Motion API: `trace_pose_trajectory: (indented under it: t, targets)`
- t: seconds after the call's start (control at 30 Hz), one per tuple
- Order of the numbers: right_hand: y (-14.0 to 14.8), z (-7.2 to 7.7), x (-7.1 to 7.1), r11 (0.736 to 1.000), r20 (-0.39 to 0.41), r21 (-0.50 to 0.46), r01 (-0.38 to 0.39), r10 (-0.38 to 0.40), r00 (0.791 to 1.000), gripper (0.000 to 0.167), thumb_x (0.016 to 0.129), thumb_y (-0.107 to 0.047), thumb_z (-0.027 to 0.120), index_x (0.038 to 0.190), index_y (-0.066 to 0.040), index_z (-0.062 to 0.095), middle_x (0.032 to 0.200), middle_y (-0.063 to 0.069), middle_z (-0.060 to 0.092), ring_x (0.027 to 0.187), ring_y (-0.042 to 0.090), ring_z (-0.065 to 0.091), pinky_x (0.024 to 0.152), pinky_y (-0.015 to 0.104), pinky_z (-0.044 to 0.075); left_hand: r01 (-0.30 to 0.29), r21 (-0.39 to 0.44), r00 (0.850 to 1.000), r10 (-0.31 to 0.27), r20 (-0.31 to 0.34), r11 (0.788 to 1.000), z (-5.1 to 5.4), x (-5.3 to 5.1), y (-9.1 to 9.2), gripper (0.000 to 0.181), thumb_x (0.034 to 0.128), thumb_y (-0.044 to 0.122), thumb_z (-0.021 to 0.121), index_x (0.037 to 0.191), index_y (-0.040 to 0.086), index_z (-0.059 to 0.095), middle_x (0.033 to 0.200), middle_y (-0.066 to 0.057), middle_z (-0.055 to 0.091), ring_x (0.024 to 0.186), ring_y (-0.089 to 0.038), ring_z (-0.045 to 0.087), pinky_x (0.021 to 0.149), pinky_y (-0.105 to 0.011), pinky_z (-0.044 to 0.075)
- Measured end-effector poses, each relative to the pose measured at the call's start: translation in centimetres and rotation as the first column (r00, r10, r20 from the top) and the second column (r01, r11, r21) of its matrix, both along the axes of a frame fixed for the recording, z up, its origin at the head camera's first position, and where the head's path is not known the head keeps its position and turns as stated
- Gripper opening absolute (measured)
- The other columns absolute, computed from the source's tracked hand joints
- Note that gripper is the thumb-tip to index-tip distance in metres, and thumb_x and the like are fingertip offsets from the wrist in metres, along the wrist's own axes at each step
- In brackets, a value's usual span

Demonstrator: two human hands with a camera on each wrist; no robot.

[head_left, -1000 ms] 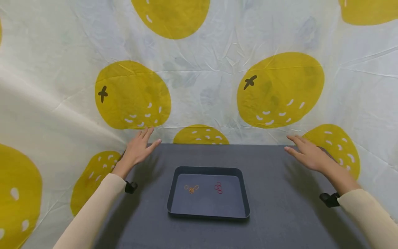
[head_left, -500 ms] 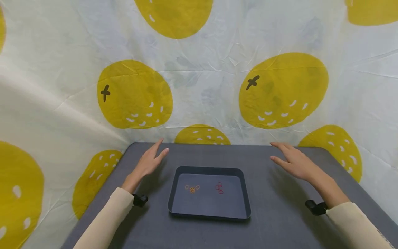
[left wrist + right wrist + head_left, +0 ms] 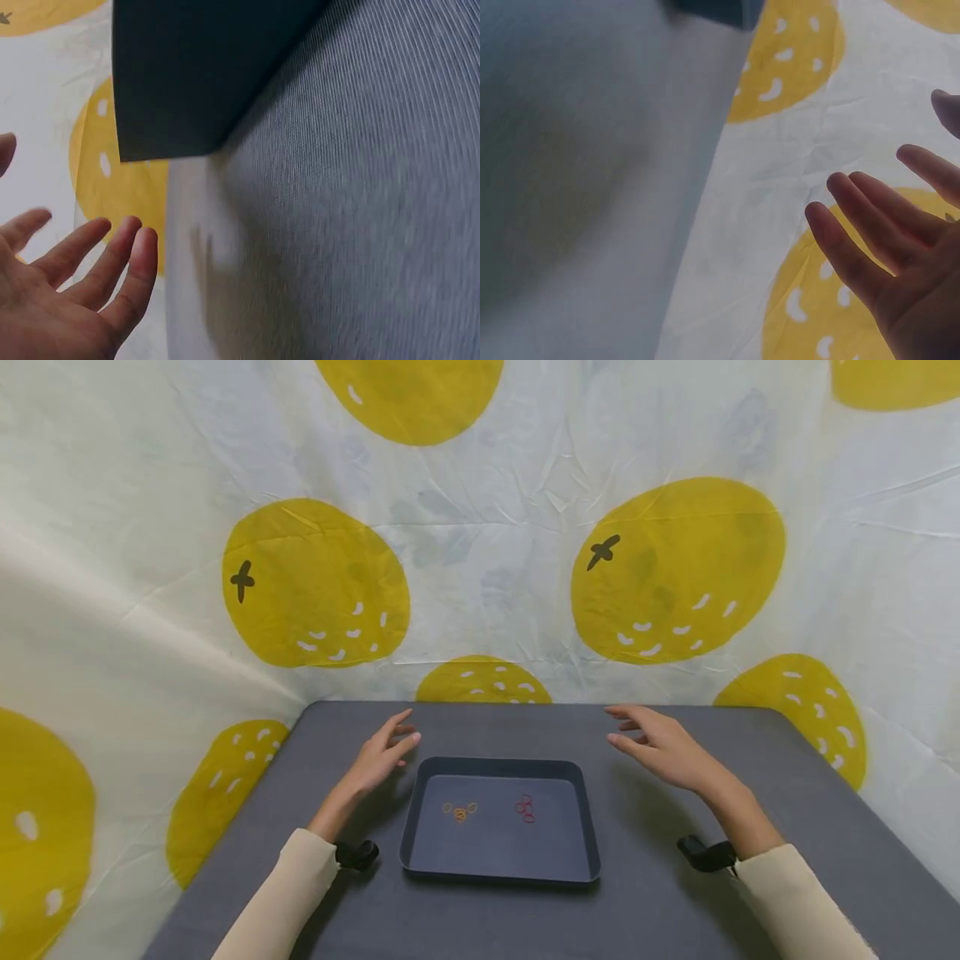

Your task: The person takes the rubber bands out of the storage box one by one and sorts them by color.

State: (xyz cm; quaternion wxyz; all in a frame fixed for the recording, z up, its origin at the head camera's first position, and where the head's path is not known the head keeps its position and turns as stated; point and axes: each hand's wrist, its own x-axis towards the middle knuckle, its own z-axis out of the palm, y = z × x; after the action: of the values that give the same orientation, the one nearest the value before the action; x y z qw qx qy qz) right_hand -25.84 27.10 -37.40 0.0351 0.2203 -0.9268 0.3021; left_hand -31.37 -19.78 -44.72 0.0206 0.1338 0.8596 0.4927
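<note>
A dark shallow tray (image 3: 498, 872) sits on the grey table, its wall (image 3: 180, 82) large in the left wrist view. Inside it lie several small orange rings (image 3: 461, 814) on the left and several small red rings (image 3: 527, 810) to their right; they look like thin bands. My left hand (image 3: 378, 758) hovers beside the tray's far left corner, fingers relaxed, holding nothing. Off the tray's right side my right hand (image 3: 666, 750) hangs above the table, also with nothing in it. Both wrist views show loosely spread fingers, apart from the tray.
The grey table (image 3: 495, 927) reaches back to a white curtain (image 3: 487, 585) printed with yellow fruit, which also hangs along the left side. A black wrist camera (image 3: 358, 855) is strapped on the left wrist, another black wrist camera (image 3: 705, 853) on the right.
Both hands have moved inward toward the tray, the left one rightward and the right one leftward, and have come lower in view. Tray and rings have stayed in place.
</note>
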Motion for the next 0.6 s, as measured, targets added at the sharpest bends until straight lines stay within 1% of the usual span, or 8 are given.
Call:
trace_pose_trajectory:
  t: [0.1, 0.2, 0.27, 0.33, 0.4, 0.47, 0.53, 0.6]
  targets:
    - [-1.2, 0.0, -0.4, 1.000, -0.001, -0.021, -0.018, 0.018, 1.000, 0.054, 0.108, -0.034, 0.055, 0.152, -0.005, 0.047, 0.153, 0.020, 0.052, 0.129, 0.041, 0.061, 0.102, 0.059, 0.054, 0.020, 0.012, 1.000, -0.020, 0.006, 1.000, -0.1, 0.1, 0.3, 0.064, 0.1064, 0.044, 0.056, 0.163, 0.028, 0.031, 0.158, -0.020, 0.047, 0.139, -0.040, 0.054, 0.093, -0.048, 0.060]
    - [-2.3, 0.0, -0.8, 0.999, 0.008, -0.035, -0.041, 0.041, 0.999, 0.051, 0.108, -0.033, 0.057, 0.150, -0.006, 0.050, 0.151, 0.018, 0.055, 0.127, 0.038, 0.063, 0.102, 0.057, 0.055, 0.037, 0.010, 0.999, -0.037, 0.021, 0.999, -0.4, 0.3, 0.7, 0.065, 0.1058, 0.041, 0.058, 0.164, 0.028, 0.031, 0.158, -0.020, 0.047, 0.136, -0.041, 0.056, 0.089, -0.042, 0.061]
    - [-3.1, 0.0, -0.9, 0.998, 0.017, -0.041, -0.056, 0.057, 0.998, 0.048, 0.107, -0.032, 0.058, 0.148, -0.007, 0.052, 0.148, 0.016, 0.058, 0.126, 0.037, 0.064, 0.102, 0.056, 0.055, 0.041, 0.009, 0.998, -0.042, 0.039, 0.999, -0.8, 0.4, 0.9, 0.066, 0.1055, 0.038, 0.060, 0.164, 0.028, 0.030, 0.158, -0.019, 0.048, 0.135, -0.039, 0.057, 0.085, -0.038, 0.061]
    - [-3.7, -0.2, -1.0, 0.996, 0.030, -0.051, -0.071, 0.073, 0.997, 0.046, 0.107, -0.030, 0.059, 0.146, -0.008, 0.054, 0.145, 0.014, 0.061, 0.125, 0.035, 0.064, 0.102, 0.054, 0.055, 0.054, 0.008, 0.997, -0.054, 0.057, 0.999, -1.1, 0.6, 1.1, 0.066, 0.1057, 0.033, 0.060, 0.164, 0.025, 0.030, 0.157, -0.019, 0.048, 0.135, -0.040, 0.057, 0.084, -0.037, 0.059]
    - [-4.1, -0.3, -1.1, 0.994, 0.036, -0.060, -0.086, 0.088, 0.995, 0.042, 0.106, -0.029, 0.060, 0.143, -0.008, 0.058, 0.140, 0.012, 0.064, 0.123, 0.033, 0.065, 0.101, 0.053, 0.056, 0.069, -0.011, 0.995, -0.068, 0.073, 0.998, -1.6, 0.8, 1.3, 0.063, 0.1058, 0.026, 0.060, 0.163, 0.020, 0.033, 0.157, -0.020, 0.049, 0.138, -0.041, 0.055, 0.087, -0.040, 0.059]
    - [-4.6, -0.6, -1.2, 0.993, 0.037, -0.064, -0.100, 0.102, 0.994, 0.039, 0.106, -0.029, 0.060, 0.140, -0.009, 0.061, 0.135, 0.010, 0.067, 0.120, 0.031, 0.066, 0.100, 0.052, 0.056, 0.087, -0.037, 0.992, -0.084, 0.091, 0.996, -1.9, 0.9, 1.4, 0.060, 0.1048, 0.019, 0.059, 0.161, 0.017, 0.038, 0.158, -0.018, 0.049, 0.142, -0.041, 0.051, 0.095, -0.047, 0.057]
    - [-4.9, -0.8, -1.3, 0.991, 0.041, -0.066, -0.113, 0.115, 0.992, 0.036, 0.106, -0.029, 0.060, 0.136, -0.010, 0.064, 0.132, 0.008, 0.070, 0.118, 0.028, 0.067, 0.099, 0.051, 0.057, 0.112, -0.062, 0.990, -0.107, 0.090, 0.992, -2.1, 1.0, 1.6, 0.059, 0.1031, 0.013, 0.057, 0.159, 0.013, 0.041, 0.159, -0.017, 0.047, 0.146, -0.043, 0.045, 0.104, -0.055, 0.052]
    - [-5.1, -1.0, -1.4, 0.991, 0.052, -0.064, -0.121, 0.125, 0.991, 0.034, 0.106, -0.030, 0.059, 0.135, -0.011, 0.065, 0.129, 0.006, 0.071, 0.116, 0.026, 0.068, 0.099, 0.051, 0.057, 0.132, -0.077, 0.988, -0.126, 0.084, 0.988, -2.3, 1.1, 1.8, 0.058, 0.1019, 0.008, 0.055, 0.159, 0.013, 0.043, 0.162, -0.016, 0.043, 0.149, -0.044, 0.040, 0.112, -0.060, 0.046]
